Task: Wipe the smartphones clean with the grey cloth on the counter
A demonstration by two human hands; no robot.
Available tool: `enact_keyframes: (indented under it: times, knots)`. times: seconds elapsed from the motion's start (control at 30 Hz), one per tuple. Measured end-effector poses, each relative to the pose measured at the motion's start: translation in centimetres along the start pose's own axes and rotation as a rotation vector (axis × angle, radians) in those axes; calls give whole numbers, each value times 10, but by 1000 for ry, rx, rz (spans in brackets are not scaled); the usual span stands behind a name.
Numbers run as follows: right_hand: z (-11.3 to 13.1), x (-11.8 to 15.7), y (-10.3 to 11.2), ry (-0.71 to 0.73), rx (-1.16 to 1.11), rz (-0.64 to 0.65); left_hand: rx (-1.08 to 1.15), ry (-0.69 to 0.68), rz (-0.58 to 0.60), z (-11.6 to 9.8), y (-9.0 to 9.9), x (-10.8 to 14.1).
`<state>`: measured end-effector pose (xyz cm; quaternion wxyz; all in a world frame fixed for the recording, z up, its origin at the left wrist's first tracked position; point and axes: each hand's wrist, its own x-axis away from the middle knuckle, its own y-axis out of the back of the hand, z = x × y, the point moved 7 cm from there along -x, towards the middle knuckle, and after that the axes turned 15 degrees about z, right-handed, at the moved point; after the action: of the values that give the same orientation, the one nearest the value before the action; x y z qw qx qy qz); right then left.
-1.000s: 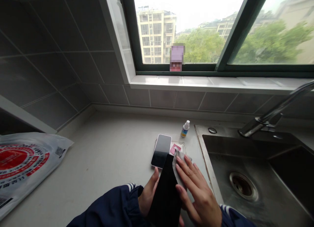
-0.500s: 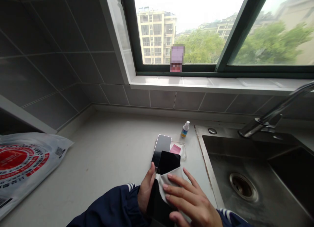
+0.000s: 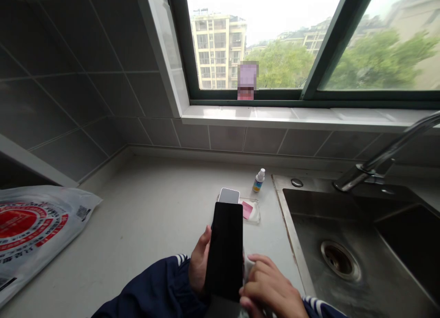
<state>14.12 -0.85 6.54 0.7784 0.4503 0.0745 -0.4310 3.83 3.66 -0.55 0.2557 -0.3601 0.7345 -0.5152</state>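
Observation:
My left hand (image 3: 200,261) holds a black smartphone (image 3: 225,249) upright, its dark glass face toward me. My right hand (image 3: 266,283) is at the phone's lower right edge, its fingers pinched on a bunched grey cleaning cloth (image 3: 248,268). Beyond the phone, a phone-sized glass slab (image 3: 228,195) lies mostly hidden behind it. The slab rests by a transparent plastic tray (image 3: 253,211) holding a pink tag (image 3: 246,210). A small dropper bottle (image 3: 259,181) stands just behind the tray.
A stainless steel sink (image 3: 288,203) with a drain lies to the right, under a curved faucet (image 3: 364,176). A white and red plastic bag (image 3: 34,226) lies at the left on the pale countertop (image 3: 144,208). Tiled walls and a window sill back the counter.
The black phone has come out of the cloth and now stands more upright, covering most of the slab. My right hand has dropped lower and closed on the bunched cloth.

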Motion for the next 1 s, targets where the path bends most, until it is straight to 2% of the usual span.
enact_keyframes:
  times: [0.03,0.07,0.17,0.23,0.33,0.4,0.5,0.6,0.67,0.77,0.83,0.93,1.0]
  knots:
    - [-7,4,1,-89,-30,-40,-48,85,60,4,-1,0]
    - [-15,8,0,-202,-64,-61,-87,111,60,4,1,1]
    - [-42,19,-9,-565,-206,-23,-161,47,-56,-5,9,2]
    - [-52,20,-21,-674,-343,69,-184,5,-124,-10,11,2]
    - [-55,17,-41,-690,-578,227,-191,36,-175,-10,13,1]
    - [-52,15,-51,-669,-700,273,-201,94,-206,-7,18,1]
    - [-50,17,-60,-683,-886,259,-225,169,-223,-2,25,2]
    - [-52,19,-64,-717,-1033,220,-201,253,-147,5,24,3]
    - [-53,19,-65,-712,-1067,209,-188,256,-95,6,20,2]
    - [-55,18,-62,-713,-1087,182,-226,182,-78,-1,19,-1]
    - [-56,17,-56,-718,-1075,152,-298,185,-61,-2,18,-2]
    - [-57,13,-44,-693,-1032,137,-525,226,-17,-2,17,-3]
    - [-61,13,-36,-697,-989,116,-761,150,-69,-12,16,-2]
